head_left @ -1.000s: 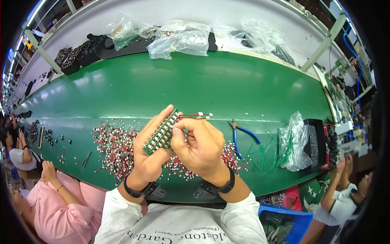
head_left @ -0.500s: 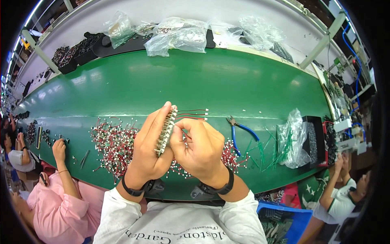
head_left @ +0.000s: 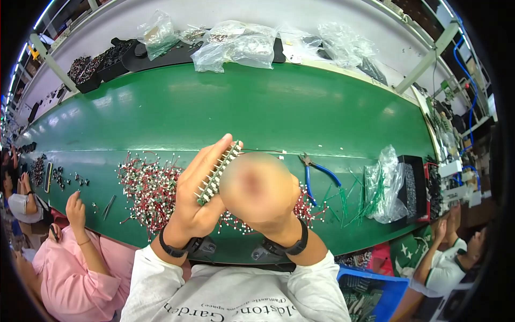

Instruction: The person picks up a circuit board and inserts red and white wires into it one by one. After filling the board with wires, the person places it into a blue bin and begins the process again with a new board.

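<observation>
My left hand (head_left: 196, 188) is closed around a narrow circuit board strip (head_left: 219, 174), tilted, with a row of white connectors along one face and metal pins along the other. From its upper end a thin dark wire (head_left: 263, 150) runs right to a small white plug. My right hand (head_left: 263, 193) is close against the strip's right side; a blurred patch covers its fingers, so what they hold is hidden. Under and beside both hands lies a heap of red wires with white plugs (head_left: 147, 188).
Blue-handled pliers (head_left: 324, 172) lie right of my hands, near green wires (head_left: 346, 198), a clear plastic bag (head_left: 386, 188) and a black tray (head_left: 412, 182). Tweezers (head_left: 109, 206) lie left. Co-workers sit on both sides. Bags (head_left: 233, 45) line the back edge; a blue bin (head_left: 375, 292) stands below.
The strip and my left hand have shifted slightly right. Several wires reached past my right hand before; one shows now. The left co-worker's hand has moved down.
</observation>
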### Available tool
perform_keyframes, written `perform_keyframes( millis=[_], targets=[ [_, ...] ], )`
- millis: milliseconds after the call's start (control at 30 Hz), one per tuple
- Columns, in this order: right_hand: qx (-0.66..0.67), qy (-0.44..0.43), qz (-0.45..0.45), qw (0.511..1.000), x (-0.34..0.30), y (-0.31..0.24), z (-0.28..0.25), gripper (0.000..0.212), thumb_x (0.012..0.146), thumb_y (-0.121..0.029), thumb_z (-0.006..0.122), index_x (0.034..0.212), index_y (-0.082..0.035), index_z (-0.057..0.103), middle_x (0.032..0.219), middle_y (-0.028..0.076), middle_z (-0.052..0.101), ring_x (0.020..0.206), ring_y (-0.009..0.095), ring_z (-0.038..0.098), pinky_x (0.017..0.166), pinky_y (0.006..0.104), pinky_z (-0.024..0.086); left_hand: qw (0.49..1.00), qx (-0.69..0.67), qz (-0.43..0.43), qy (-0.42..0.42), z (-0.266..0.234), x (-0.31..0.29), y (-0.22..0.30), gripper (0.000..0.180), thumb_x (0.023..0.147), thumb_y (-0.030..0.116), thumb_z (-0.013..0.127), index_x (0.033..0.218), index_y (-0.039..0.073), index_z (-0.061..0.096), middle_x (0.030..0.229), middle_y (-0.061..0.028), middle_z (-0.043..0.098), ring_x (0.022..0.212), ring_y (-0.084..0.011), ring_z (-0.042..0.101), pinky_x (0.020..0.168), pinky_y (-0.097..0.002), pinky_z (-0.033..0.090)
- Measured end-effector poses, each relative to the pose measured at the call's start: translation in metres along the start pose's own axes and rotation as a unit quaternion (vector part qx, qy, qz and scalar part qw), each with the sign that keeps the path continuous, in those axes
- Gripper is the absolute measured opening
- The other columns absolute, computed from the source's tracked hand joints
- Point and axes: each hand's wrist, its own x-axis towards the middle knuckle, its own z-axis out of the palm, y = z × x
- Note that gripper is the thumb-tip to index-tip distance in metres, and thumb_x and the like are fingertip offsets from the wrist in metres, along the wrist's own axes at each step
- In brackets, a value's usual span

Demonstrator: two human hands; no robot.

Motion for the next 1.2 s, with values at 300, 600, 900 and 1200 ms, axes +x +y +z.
perform_keyframes(
  millis=[300,600,900,1200],
  targets=[
    [0.01,0.001,0.007,1.0,-0.002,0.003,0.002,0.009,0.078,0.001,0.071,0.083,0.0,0.062,0.058,0.002,0.056,0.046,0.011,0.051,0.044,0.0258,0.04,1.0,0.022,-0.001,0.001,0.001,0.002,-0.001,0.062,0.076,-0.001,0.053,0.137,-0.011,0.048,0.124,-0.025,0.061,0.111,-0.0318,0.063,0.097,-0.0383,0.047],
    [-0.026,-0.012,-0.024,0.999,0.002,0.003,0.002,0.011,0.078,0.003,0.07,0.085,0.0,0.063,0.062,0.005,0.058,0.048,0.015,0.053,0.046,0.028,0.042,0.995,0.087,0.04,-0.008,-0.002,0.004,-0.002,0.065,0.072,-0.007,0.053,0.137,-0.009,0.048,0.125,-0.0276,0.059,0.112,-0.0383,0.062,0.096,-0.0393,0.049],
    [-0.025,-0.022,-0.048,0.998,0.003,0.004,0.001,0.013,0.082,0.007,0.069,0.092,0.002,0.062,0.07,0.008,0.064,0.05,0.018,0.054,0.049,0.03,0.043,0.99,0.127,0.061,-0.023,-0.007,0.003,0.002,0.073,0.066,-0.009,0.052,0.138,-0.009,0.047,0.127,-0.0277,0.057,0.115,-0.0404,0.06,0.098,-0.0402,0.048],
    [-0.02,-0.052,-0.017,0.998,-0.007,0.004,0.004,0.01,0.084,0.004,0.069,0.089,0.0,0.061,0.071,0.009,0.063,0.053,0.019,0.057,0.049,0.03,0.044,0.988,0.148,0.046,-0.024,-0.007,-0.012,0.004,0.076,0.066,-0.009,0.054,0.14,-0.01,0.043,0.131,-0.0284,0.054,0.12,-0.0423,0.056,0.103,-0.0424,0.045]
  ],
)
